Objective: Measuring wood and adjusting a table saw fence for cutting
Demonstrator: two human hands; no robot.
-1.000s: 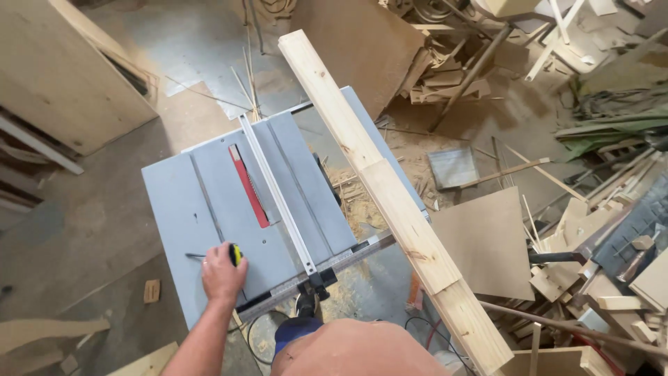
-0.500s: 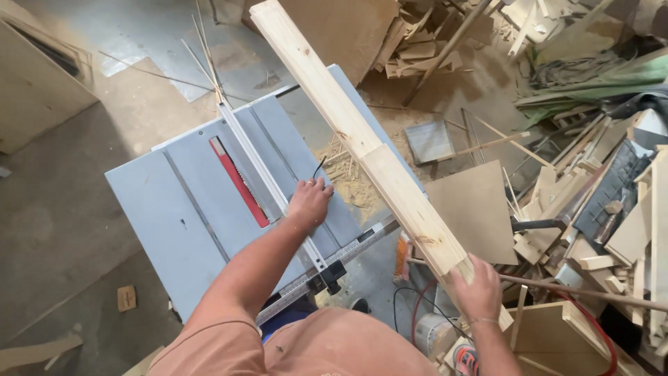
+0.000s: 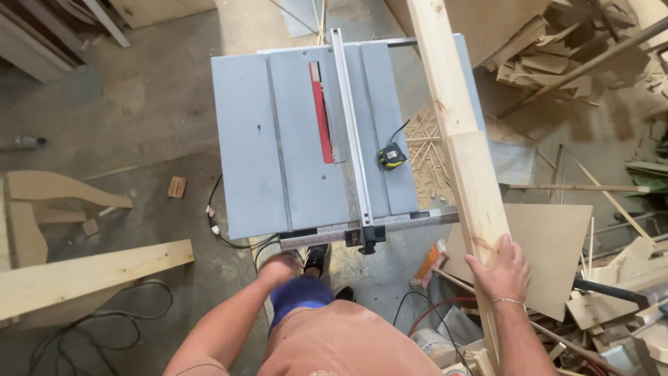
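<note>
The long wooden board is lying along the right side of the grey table saw, running away from the person. The right hand is resting flat on its near end, fingers spread. The left hand is hanging low by the saw's front; I cannot tell its shape. A tape measure is sitting near the board.

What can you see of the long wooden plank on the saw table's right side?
The long wooden plank is pale, planed softwood with a few small knots. It lies lengthwise across the right edge of the grey saw table, running from the top of the picture down past the table's near edge, its near end overhanging. The right hand lies flat on that near part, fingers over its face. A yellow-and-black tape measure sits on the table just left of it, apart.
</note>
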